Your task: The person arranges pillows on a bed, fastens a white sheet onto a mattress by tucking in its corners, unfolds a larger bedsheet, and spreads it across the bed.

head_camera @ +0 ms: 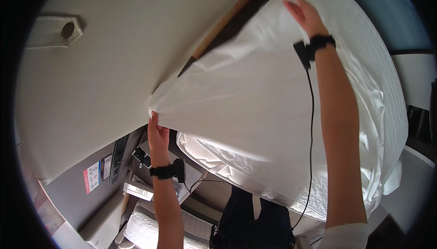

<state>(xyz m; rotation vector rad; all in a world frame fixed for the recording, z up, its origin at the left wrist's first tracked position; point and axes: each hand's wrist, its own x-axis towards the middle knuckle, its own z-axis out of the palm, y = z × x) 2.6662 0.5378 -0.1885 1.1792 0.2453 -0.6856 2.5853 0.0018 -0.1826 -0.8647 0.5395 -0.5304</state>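
Note:
A white bed sheet (239, 102) is stretched across the bed, its surface lightly creased. My left hand (159, 136) pinches the sheet's corner between thumb and fingers, close against the pale padded headboard (102, 78). Over the sheet's far part is my right hand (305, 13), slightly blurred, fingers extended and thumb apart, with nothing seen in its grasp. Under the sheet lies a white quilted mattress (392, 75), showing along the right side and in a strip nearest me (218, 155). Whether my right fingertips touch the cloth is unclear.
Black straps with small devices (179, 170) sit on both wrists; a loose black cable (312, 126) hangs over the sheet. A dark gap (235, 27) separates headboard and bed. At lower left are a telephone (138, 191), a socket panel (118, 156) and another white bed (146, 228).

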